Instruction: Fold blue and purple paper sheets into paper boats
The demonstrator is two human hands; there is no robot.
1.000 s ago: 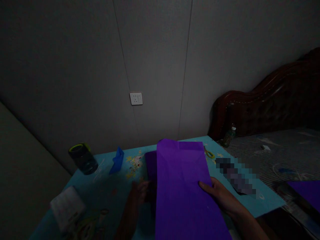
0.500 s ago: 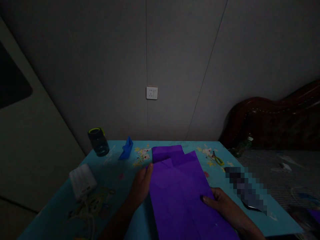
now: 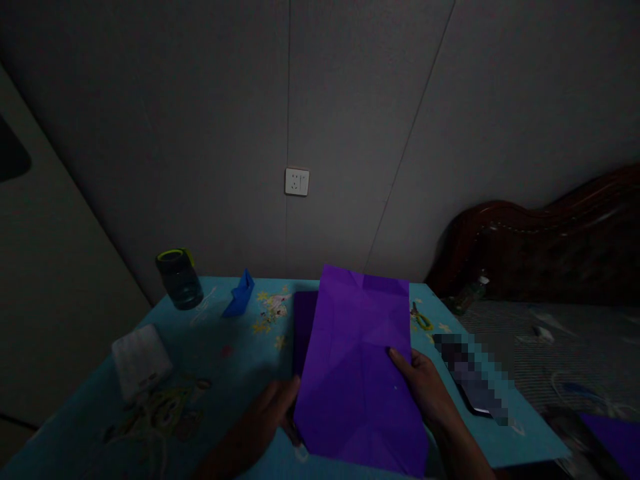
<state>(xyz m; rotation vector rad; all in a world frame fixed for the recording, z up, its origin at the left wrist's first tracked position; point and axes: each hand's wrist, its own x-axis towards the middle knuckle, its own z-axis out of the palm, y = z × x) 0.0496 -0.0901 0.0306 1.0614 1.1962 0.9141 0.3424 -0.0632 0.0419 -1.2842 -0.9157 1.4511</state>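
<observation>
A creased sheet of purple paper [image 3: 363,373] is held up at a tilt over the table. My right hand [image 3: 423,383] grips its right edge, the thumb lying on top and the fingers hidden behind. At the lower left edge, my left hand [image 3: 277,410] is closed around the paper's side, its fingers partly beneath. Fold lines cross the sheet, and its lower corners look angled. Behind it lies a darker purple piece [image 3: 303,327], mostly covered.
A blue paper boat [image 3: 241,297] and a dark water bottle [image 3: 180,280] stand at the back left. Nearer lies a white box-like object [image 3: 141,361]. To the right are yellow-handled scissors [image 3: 423,319] and a phone [image 3: 470,377], partly pixelated, on the patterned blue tablecloth [image 3: 240,360].
The purple sheet has been turned and its far edge raised, so it shows as one whole panel. My left hand has slid down to its lower left edge. The view has shifted slightly.
</observation>
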